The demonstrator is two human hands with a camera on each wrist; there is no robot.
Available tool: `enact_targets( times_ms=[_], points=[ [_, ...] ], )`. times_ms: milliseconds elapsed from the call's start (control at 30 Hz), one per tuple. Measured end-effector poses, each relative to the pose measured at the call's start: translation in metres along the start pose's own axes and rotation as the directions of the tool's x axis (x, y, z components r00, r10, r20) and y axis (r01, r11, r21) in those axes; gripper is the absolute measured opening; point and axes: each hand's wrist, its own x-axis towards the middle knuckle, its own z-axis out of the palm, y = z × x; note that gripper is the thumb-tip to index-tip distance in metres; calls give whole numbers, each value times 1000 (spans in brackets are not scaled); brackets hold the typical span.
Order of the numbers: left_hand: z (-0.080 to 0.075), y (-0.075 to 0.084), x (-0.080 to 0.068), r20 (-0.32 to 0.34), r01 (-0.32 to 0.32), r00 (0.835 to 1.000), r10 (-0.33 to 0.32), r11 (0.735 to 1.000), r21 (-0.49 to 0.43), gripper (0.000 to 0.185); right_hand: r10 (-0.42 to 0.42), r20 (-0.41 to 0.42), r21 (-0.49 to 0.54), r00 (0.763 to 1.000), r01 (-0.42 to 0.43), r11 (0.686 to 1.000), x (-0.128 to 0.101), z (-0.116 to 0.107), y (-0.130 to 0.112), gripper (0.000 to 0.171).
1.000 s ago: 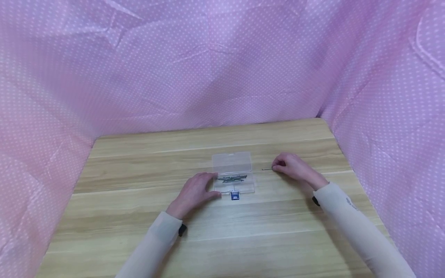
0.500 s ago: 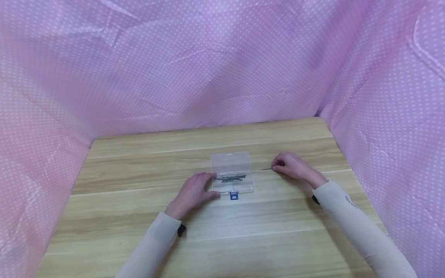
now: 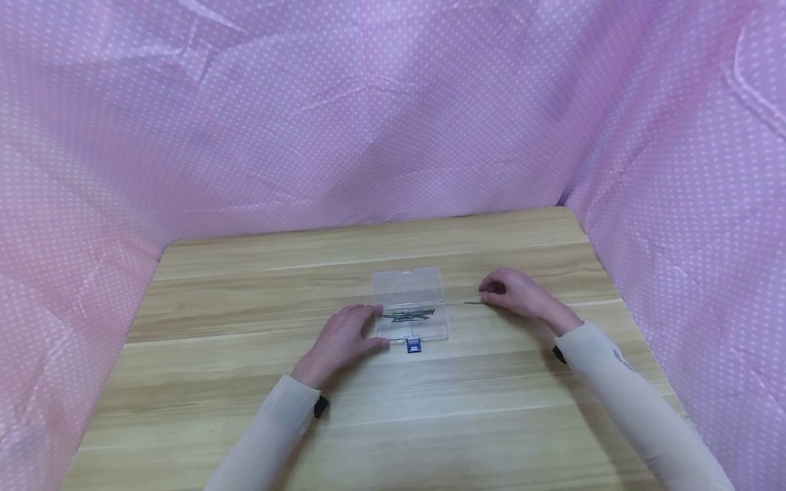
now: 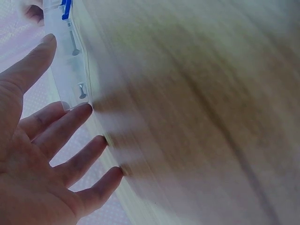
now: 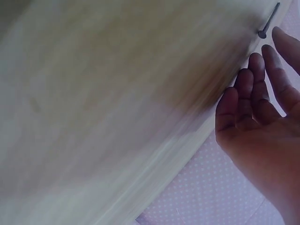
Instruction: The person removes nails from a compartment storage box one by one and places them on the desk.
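Right hand (image 5: 255, 122) relaxed beside nail (image 5: 268, 21); head view alone shows left hand (image 3: 344, 337) steadying box (image 3: 410, 303).

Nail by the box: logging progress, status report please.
Left hand flat against clear box, fingers straight. Right hand at loose nail on table; grip unclear. More nails in box. Nothing between.

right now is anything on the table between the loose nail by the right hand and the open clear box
Nothing visible. The nail lies by the right hand, and only bare table separates it from the open clear box. The left hand rests against the box's far side, out of that path.
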Motion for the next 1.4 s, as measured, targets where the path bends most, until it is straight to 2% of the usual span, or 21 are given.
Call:
enact_targets(
  times_ms=[167,367,767,1033,1400],
  points=[
    [0,0,0,-1,2,1000,-2,1000,-3,76,17,-30,27,999,-16,1000,-4,0,-3,20],
    [1,0,1,-3,2,1000,-2,1000,-10,76,30,-89,85,996,-22,996,-10,-3,-14,15],
    [0,1,1,-3,6,1000,-6,1000,-15,76,-73,-240,77,968,94,993,-14,3,-45,7],
    [0,2,0,2,11,1000,-11,1000,-16,77,-113,-279,102,954,147,984,-12,7,-62,7],
    [0,1,0,-1,12,1000,-12,1000,-23,76,-170,-289,119,942,212,970,-7,17,-78,8]
  ],
)
